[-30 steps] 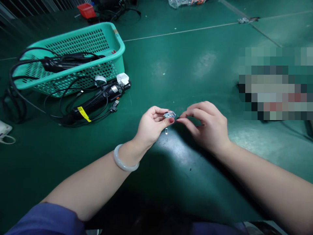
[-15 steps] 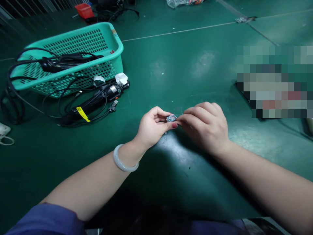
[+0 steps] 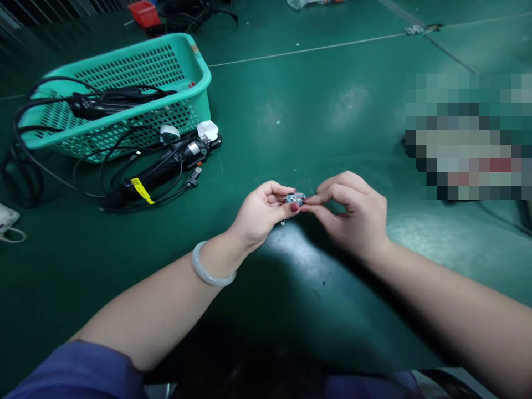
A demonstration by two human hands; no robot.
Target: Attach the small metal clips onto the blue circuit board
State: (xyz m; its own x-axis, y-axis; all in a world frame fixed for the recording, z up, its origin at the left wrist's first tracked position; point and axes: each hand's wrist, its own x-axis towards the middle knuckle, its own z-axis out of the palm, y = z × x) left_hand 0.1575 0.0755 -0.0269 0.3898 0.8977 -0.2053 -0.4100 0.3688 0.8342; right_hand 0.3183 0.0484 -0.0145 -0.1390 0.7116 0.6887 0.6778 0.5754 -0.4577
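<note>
A small blue-and-silver part point(image 3: 295, 198) sits between the fingertips of both hands, above the green table point(image 3: 257, 149). My left hand point(image 3: 261, 213), with a pale bangle at the wrist, pinches it between thumb and fingers. From the right, my right hand point(image 3: 353, 213) meets the part's right end with thumb and forefinger pinched together. Whether a wire or other piece lies in that pinch is too small to tell. A tiny pale piece shows just below my left thumb.
At the left a green basket point(image 3: 199, 88) holds a black device and cables. Another black device point(image 3: 158, 172) with a yellow label lies before it. A red container point(image 3: 144, 14) is at the back, a white object point(image 3: 7, 217) at the left edge, a blurred-out item point(image 3: 469, 149) at right.
My right thumb and forefinger have spread into a rounder pinch, and the other fingers have shifted. The small part is slightly turned and a little further right. The view has moved slightly.
</note>
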